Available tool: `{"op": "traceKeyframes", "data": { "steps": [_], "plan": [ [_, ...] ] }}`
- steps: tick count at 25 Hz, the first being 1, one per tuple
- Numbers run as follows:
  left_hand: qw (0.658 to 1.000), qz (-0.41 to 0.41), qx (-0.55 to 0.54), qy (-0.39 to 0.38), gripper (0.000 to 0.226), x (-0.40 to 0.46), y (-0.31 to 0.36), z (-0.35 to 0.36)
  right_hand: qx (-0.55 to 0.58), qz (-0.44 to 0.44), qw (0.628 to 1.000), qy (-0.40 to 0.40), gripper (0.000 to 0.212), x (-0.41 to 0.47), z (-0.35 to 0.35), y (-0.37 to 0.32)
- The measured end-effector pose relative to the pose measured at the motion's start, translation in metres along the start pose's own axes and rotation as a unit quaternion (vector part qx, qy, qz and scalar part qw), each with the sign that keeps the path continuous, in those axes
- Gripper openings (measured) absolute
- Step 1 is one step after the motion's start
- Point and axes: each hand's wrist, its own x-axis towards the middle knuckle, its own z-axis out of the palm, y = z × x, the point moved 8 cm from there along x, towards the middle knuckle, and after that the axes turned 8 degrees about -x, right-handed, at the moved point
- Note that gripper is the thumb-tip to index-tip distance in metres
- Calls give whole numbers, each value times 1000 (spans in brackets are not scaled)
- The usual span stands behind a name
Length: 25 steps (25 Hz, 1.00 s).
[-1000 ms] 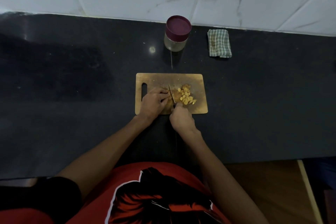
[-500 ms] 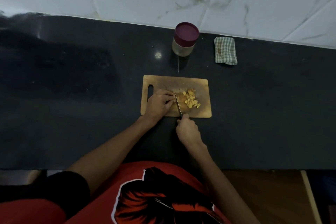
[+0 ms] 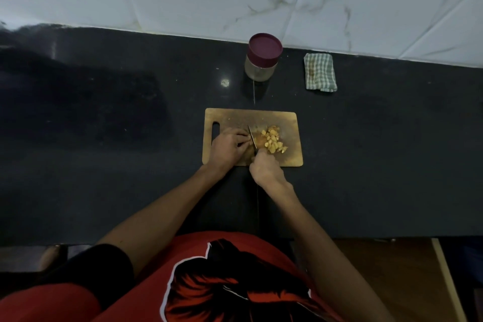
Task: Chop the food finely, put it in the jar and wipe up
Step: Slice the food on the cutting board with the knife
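Chopped food (image 3: pixel 273 140) lies just right of both hands, beside the knife (image 3: pixel 252 136).

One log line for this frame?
phase: chopping | left hand: steadies food on board | right hand: grips knife | jar: lidded

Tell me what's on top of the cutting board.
On the board: a pile of yellow chopped pieces, the knife gripped by the right hand, and the left hand holding the uncut piece, mostly hidden under its fingers.
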Motion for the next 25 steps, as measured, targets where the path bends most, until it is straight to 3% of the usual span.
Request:
{"op": "traceKeyframes", "data": {
  "steps": [11, 25],
  "plan": [
    [1000, 14, 10, 22, 16, -6, 4, -3, 9, 12, 1000, 0, 32, -10, 4, 7],
    [997, 49, 45, -24, 21, 4, 7, -1, 25, 16, 999, -31, 26, -16, 16, 22]
  ]
}}
